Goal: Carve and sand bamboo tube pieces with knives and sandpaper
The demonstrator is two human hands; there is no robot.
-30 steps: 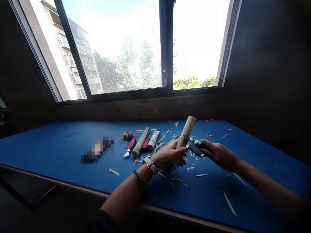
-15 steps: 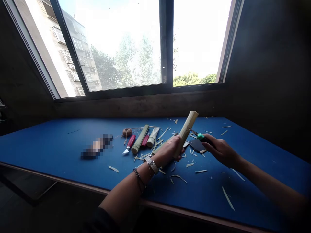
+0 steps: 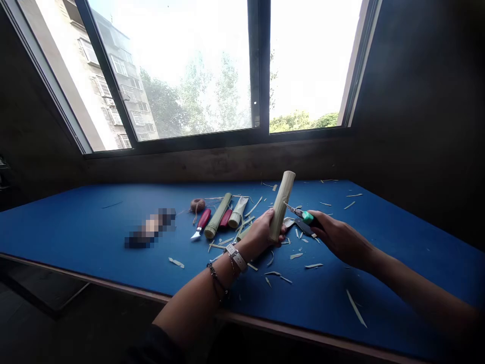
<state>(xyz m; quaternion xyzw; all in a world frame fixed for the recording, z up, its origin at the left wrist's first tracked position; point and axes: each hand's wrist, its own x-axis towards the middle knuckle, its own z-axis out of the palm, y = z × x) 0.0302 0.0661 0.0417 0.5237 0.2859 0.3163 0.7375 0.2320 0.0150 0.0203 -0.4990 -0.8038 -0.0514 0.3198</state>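
Bamboo tube (image 3: 283, 198): pale, streaked lengthwise; gripped round its lower part in the left hand (image 3: 262, 226), held at a slant, upper end leaning right.
Knife (image 3: 307, 217): green and black handle, slim metal blade; held in the right hand (image 3: 343, 241), tip set at the tube's right side.

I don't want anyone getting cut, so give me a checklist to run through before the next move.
1. Left hand gripping the pale bamboo tube: ok.
2. Right hand holding the green-and-black knife: ok.
3. Left fingers well away from the blade: not ok; its tip points at the tube just above them.
4. Red-handled knife lying apart from both hands: ok.
5. Blue table free of shavings: not ok, many are scattered.
6. Blade sharpness: cannot tell.
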